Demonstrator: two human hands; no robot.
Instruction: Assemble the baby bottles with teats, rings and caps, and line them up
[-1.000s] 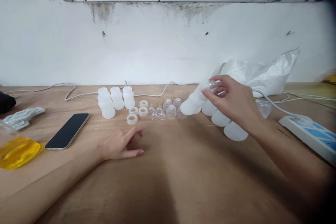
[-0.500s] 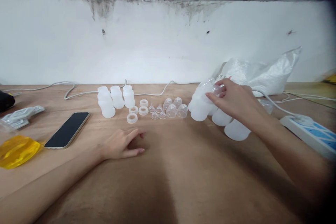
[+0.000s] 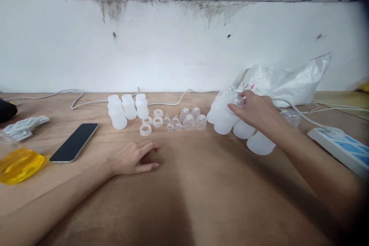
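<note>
My right hand (image 3: pixel 253 107) is closed round the clear top of a capped frosted bottle (image 3: pixel 225 120) at the right. More frosted bottles (image 3: pixel 261 143) stand around it, partly hidden by my hand and forearm. My left hand (image 3: pixel 137 157) rests on the table with its fingers apart, holding nothing. Beyond it are several clear rings (image 3: pixel 145 129), small clear nipples (image 3: pixel 170 126) and clear domed caps (image 3: pixel 188 122). Uncapped frosted bottles (image 3: pixel 117 115) stand behind my left hand, near the wall.
A phone (image 3: pixel 74 142) and a container of yellow liquid (image 3: pixel 21 165) lie at the left, near small packets (image 3: pixel 25 126). At the right are a power strip (image 3: pixel 343 150) and a plastic bag (image 3: pixel 291 82). A cable (image 3: pixel 181 99) runs along the wall.
The capped bottle at my right hand has shifted slightly right and toward me. My right hand has moved a little with it; my left hand stays put.
</note>
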